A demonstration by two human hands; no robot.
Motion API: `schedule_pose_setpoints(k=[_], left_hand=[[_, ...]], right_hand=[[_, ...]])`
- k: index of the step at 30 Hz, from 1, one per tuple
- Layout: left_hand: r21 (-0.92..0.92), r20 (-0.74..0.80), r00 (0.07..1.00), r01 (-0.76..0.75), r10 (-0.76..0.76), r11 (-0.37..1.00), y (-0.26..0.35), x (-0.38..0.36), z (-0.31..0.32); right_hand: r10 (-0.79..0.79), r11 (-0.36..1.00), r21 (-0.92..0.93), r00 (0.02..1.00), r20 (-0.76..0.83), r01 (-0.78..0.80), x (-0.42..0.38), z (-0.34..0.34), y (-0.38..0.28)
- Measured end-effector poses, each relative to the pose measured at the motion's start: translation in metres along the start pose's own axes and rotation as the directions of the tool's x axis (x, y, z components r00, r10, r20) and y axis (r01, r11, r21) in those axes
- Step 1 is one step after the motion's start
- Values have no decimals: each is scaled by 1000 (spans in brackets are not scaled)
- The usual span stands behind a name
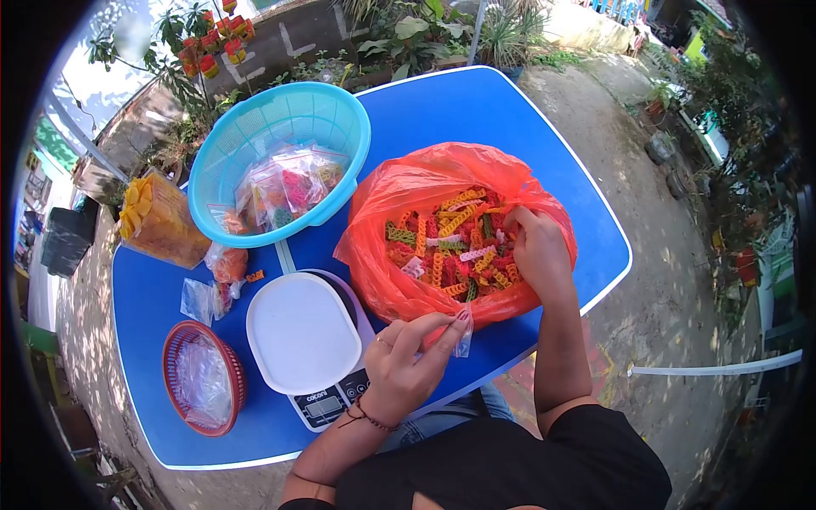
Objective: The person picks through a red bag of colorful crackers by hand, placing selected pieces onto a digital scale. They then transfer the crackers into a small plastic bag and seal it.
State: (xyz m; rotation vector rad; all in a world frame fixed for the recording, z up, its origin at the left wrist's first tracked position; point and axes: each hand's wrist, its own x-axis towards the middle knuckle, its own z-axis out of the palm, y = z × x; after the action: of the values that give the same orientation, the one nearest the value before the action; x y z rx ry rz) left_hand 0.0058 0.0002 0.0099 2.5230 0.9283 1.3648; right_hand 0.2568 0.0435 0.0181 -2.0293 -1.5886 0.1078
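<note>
My left hand (410, 361) pinches the top of a small clear zip bag (463, 342) by the near edge of a red plastic bag (389, 287). That red bag stands wide open and holds many crinkled, spiral snack pieces (455, 242) in orange, red, pink, yellow and green. Over its right side, my right hand (537, 246) has its fingers drawn together at the snacks; what lies between the fingertips is hidden. A kitchen scale (321, 406) with a white square tray (303, 333) sits left of my left hand.
A turquoise basket (280, 98) at the back holds filled bags (293, 187). A red basket (241, 374) at the left holds clear bags (202, 380). Near it lie more small bags (197, 299) and a container of yellow pieces (161, 217), all on the blue table (476, 102).
</note>
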Motion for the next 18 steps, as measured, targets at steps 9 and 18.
schedule_pose_setpoints(k=[9,18], left_hand=[[-5,0,1000,-1,1,1000,-1,2,0],[3,18,1000,-1,0,1000,-3,-2,1]], right_hand=[[-189,973,143,981,29,184,5,18,1],[-98,995,-6,994,-47,98,6,13,12]])
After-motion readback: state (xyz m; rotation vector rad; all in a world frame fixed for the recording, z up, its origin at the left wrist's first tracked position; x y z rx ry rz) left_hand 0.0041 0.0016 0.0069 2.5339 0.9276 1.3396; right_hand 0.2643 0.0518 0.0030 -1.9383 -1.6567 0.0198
